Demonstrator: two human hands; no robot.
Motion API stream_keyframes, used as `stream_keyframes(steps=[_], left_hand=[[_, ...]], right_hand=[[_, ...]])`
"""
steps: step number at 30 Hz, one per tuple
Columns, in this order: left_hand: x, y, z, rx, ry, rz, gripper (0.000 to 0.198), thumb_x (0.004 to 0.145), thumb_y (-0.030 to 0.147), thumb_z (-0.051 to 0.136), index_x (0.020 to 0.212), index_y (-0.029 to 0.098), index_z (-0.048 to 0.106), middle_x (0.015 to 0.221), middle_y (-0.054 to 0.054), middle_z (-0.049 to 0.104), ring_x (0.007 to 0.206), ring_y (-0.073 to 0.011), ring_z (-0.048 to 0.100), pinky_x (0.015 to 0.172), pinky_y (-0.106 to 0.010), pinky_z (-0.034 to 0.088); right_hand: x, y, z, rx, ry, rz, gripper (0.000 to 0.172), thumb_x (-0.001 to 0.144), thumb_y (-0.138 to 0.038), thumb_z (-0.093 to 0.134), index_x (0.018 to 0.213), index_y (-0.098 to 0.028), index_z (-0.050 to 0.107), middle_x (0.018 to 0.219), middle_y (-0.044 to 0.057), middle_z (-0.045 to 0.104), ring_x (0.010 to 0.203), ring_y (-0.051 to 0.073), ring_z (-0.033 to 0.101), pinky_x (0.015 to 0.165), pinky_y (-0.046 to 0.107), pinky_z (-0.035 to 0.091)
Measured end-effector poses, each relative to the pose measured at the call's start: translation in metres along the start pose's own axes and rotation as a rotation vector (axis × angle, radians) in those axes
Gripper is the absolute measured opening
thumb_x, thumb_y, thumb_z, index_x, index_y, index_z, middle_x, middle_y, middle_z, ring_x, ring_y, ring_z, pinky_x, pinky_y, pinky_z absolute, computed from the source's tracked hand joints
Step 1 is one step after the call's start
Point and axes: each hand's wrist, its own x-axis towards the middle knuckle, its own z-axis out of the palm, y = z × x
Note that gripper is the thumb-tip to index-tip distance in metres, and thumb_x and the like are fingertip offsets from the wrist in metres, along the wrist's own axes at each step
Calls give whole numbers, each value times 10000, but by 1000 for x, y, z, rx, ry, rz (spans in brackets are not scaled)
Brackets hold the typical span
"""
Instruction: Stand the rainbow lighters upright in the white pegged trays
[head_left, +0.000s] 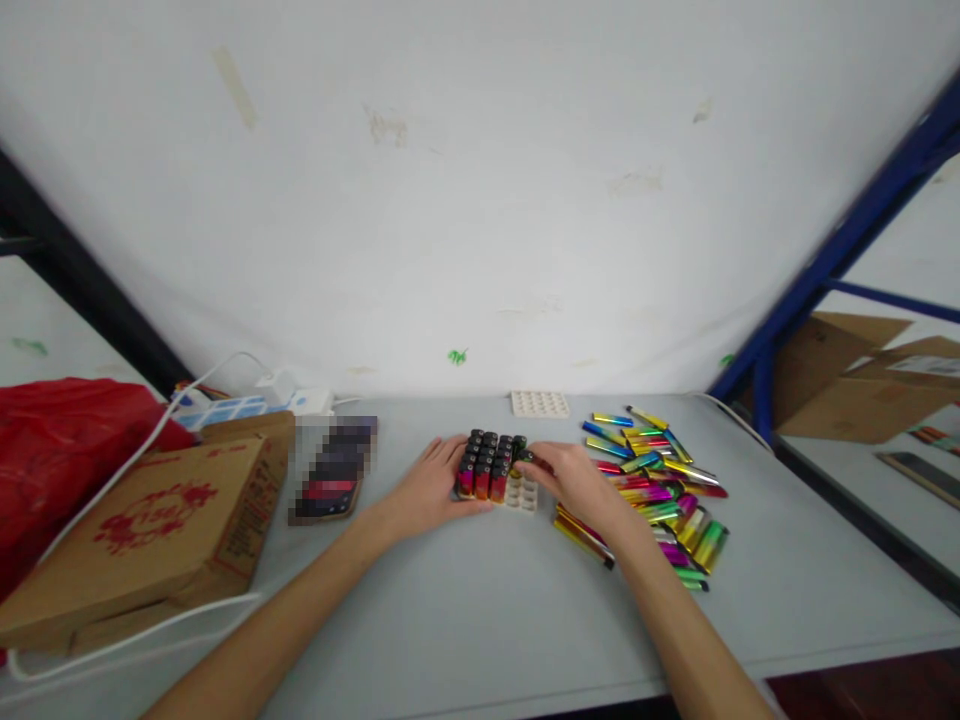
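While the left hand lies flat and open against the left side of a white tray, thumb along its near edge and gripping nothing, the right hand comes in from the right with its fingertips closed around the dark top of one lighter at the far right of the filled rows. The standing lighters sit upright and packed close, dark caps up and red-orange bodies showing on the near side; the holes at the tray's near right corner are bare. All this is at the middle of the grey table.

Just right of the hand sprawls a heap of loose lighters, metallic green, gold, pink and blue, lying flat at all angles. They look light, stiff and glossy, so probably slick under the fingers; a pinch across the two broad faces near the cap end seems the surest hold, since the long body would swing if it were taken by the tip. The tray looks thin and light and would likely slide if it were not braced.

Farther back lies a second tray. To the left are a phone, a cardboard box, a red bag and a power strip.
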Motion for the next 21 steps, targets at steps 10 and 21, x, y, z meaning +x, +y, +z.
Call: stream_keyframes(steps=[10,21], left_hand=[[-2,-2,-2,-14,8,-10,817,928,607,939,1598,243,646,1622,-177,679,1527,-418,611,1365,-605,436],[-2,-6,1,-8,17,-24,870,926,690,912,1628,257,633,1654,-180,663,1545,-424,601,1366,-613,434]], right_hand=[[3,-14,3,-319,-11,188,345,1125,-501,753,907,-246,836,795,104,823,707,248,721,639,329,320],[-5,44,-20,-340,287,467,521,1227,-498,501,955,-218,846,874,138,845,829,278,784,763,336,475]])
